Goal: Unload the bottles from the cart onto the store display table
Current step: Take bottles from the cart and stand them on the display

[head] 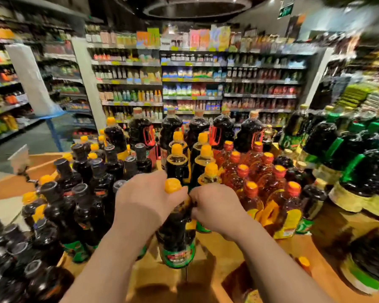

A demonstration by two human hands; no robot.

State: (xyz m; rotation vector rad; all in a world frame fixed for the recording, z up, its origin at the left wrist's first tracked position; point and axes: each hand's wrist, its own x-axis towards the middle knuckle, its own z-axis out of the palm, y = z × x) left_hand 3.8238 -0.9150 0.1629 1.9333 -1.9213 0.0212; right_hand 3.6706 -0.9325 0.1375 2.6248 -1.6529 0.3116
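A dark bottle (177, 237) with an orange cap and a green label stands low in the middle of the view, over the wooden display table (223, 248). My left hand (147, 200) grips its neck just below the cap. My right hand (214, 206) holds the same bottle at its shoulder from the right, fingers curled against it. The bottle's base is close to the table top; whether it touches is hard to tell. The cart is out of view.
Black-capped dark bottles (83, 193) crowd the table's left. Orange-capped dark bottles (177, 165) and amber bottles (260, 184) stand behind and to the right. Large green-handled jugs (359, 171) fill the far right. Store shelves (193, 84) line the background.
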